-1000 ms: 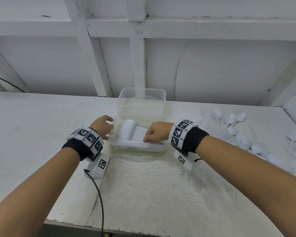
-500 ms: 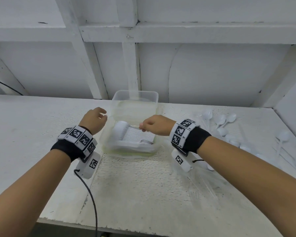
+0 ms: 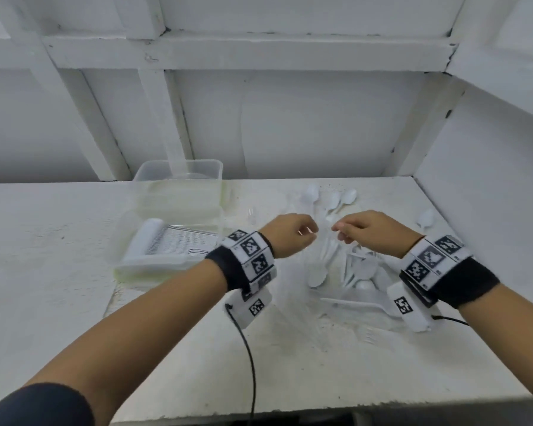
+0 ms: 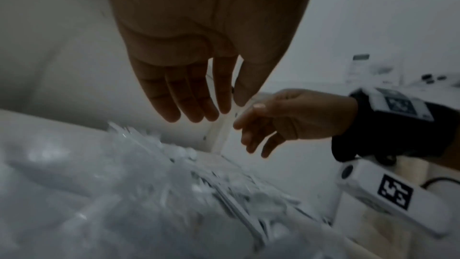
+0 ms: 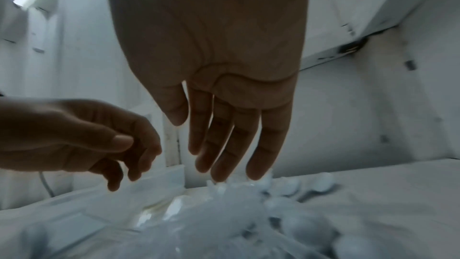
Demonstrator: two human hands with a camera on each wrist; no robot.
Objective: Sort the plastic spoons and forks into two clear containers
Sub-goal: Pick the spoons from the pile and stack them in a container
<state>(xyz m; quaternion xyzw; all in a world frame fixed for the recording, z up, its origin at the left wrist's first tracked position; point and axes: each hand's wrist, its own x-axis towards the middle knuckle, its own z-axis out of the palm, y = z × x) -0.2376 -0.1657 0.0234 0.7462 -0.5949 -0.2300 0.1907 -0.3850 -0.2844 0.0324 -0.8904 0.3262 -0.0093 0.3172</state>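
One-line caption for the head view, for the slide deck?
Both hands, left and right, hover over loose cutlery beside container.

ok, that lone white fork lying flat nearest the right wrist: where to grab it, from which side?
Probably the fork by its bare handle end, pointing left away from the heap. Come from above with the left hand, pinching across the thin stem; its head lies toward the right wrist camera.

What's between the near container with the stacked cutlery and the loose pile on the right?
In the head view, the left hand and its banded wrist hang over that stretch between the near container and the loose pile. The tabletop beneath looks bare.
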